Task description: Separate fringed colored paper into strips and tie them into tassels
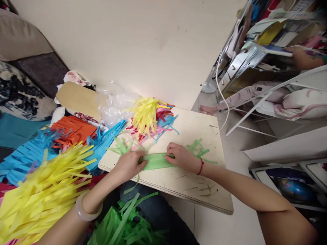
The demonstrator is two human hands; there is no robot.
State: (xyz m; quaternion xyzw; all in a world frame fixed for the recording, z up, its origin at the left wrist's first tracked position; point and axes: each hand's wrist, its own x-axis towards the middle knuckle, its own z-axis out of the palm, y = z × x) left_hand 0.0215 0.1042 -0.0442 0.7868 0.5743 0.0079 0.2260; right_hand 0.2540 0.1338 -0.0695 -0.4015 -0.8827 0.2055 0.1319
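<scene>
A pale panel (pixel 133 41) is filling the upper middle of the frame, and a wooden board (pixel 201 126) is stretching across the centre below it. A big heap of yellow fringe (pixel 48 190) is spreading over the lower left, with blue fringe (pixel 28 154) lying at the far left above it and orange fringe (pixel 75 131) bunching near the blue. Another person's leg (pixel 230 100) is reaching in at the right of the frame. Dark green fringe (pixel 122 224) is spilling at the bottom middle. On the board's upper left part, a yellow tuft (pixel 145 117) is resting over pink, red and blue strands. A light green strip (pixel 157 161) is lying across the middle of the board, light green fringe showing beyond both hands. The left hand (pixel 131 163) is pinching the strip's left part, thumb against curled fingers; the right hand (pixel 185 158) is pinching its right part, fingers bent. A pale bangle (pixel 83 211) is circling the left forearm, and a thin red cord (pixel 201 166) is circling the right wrist.
</scene>
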